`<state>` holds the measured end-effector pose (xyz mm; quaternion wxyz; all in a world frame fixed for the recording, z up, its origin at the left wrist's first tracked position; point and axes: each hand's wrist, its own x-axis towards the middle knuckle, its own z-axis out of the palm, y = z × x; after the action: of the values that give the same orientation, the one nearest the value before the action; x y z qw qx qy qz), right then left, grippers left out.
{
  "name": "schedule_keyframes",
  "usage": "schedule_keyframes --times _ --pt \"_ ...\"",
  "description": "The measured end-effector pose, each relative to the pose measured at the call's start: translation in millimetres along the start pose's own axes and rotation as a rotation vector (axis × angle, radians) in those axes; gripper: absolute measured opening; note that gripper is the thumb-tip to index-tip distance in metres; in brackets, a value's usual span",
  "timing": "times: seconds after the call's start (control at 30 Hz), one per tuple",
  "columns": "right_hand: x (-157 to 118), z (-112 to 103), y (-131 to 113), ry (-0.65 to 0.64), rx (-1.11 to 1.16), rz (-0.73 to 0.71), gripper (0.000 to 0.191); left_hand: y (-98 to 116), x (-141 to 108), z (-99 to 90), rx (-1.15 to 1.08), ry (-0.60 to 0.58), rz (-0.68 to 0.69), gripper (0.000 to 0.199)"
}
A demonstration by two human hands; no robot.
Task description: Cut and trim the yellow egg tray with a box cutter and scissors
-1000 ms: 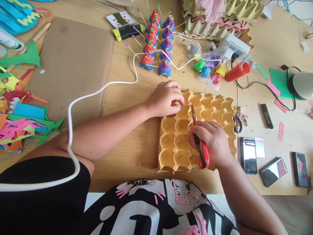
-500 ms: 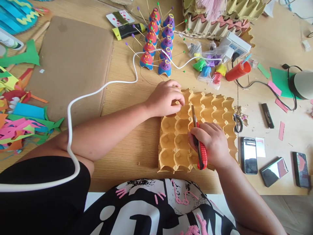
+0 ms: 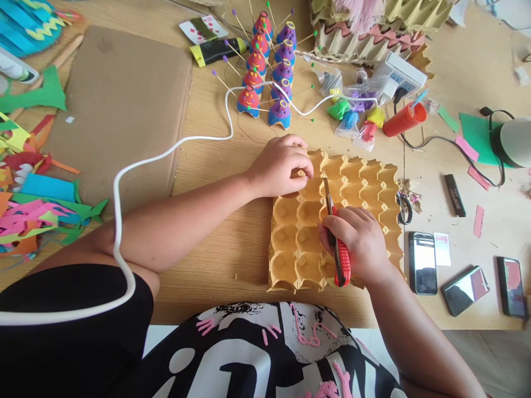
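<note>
A yellow egg tray (image 3: 309, 237) lies on the wooden table in front of me. My left hand (image 3: 282, 167) grips the tray's upper left corner, its fingers curled over the edge. My right hand (image 3: 359, 240) is wrapped round a red and black utility knife (image 3: 342, 262) above the middle of the tray. The knife's blade points away from me, with its tip at the tray's ridges near my left fingers. Beyond the tray stand two rows of small painted cone figures, red ones (image 3: 249, 99) and purple ones (image 3: 279, 112), with coloured sticks.
A white cable (image 3: 178, 145) crosses the table and my left arm. Cardboard (image 3: 120, 110) and paper scraps (image 3: 37, 215) lie left. To the right are phones (image 3: 423, 262), a red cup (image 3: 404, 120), a power strip (image 3: 400, 74) and clay bags (image 3: 350, 119). More egg trays (image 3: 357, 47) are stacked behind.
The knife and my right hand have shifted very slightly. My left hand keeps its hold on the tray's corner.
</note>
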<state>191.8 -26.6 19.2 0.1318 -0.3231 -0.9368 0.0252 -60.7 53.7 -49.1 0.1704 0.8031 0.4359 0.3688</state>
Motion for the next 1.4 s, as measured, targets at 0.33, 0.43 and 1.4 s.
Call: schedule_keyframes --times 0.33,0.43,1.4 --pt "12 3 1 -0.007 0.042 0.003 0.015 -4 1 1.8 0.007 0.037 -0.005 0.017" --pt "11 0 0 -0.055 -0.009 -0.024 0.02 -5 1 1.8 0.006 0.04 -0.005 0.017" --pt "13 2 -13 -0.043 -0.073 0.027 0.012 -10 3 -3.1 -0.024 -0.007 0.029 0.019"
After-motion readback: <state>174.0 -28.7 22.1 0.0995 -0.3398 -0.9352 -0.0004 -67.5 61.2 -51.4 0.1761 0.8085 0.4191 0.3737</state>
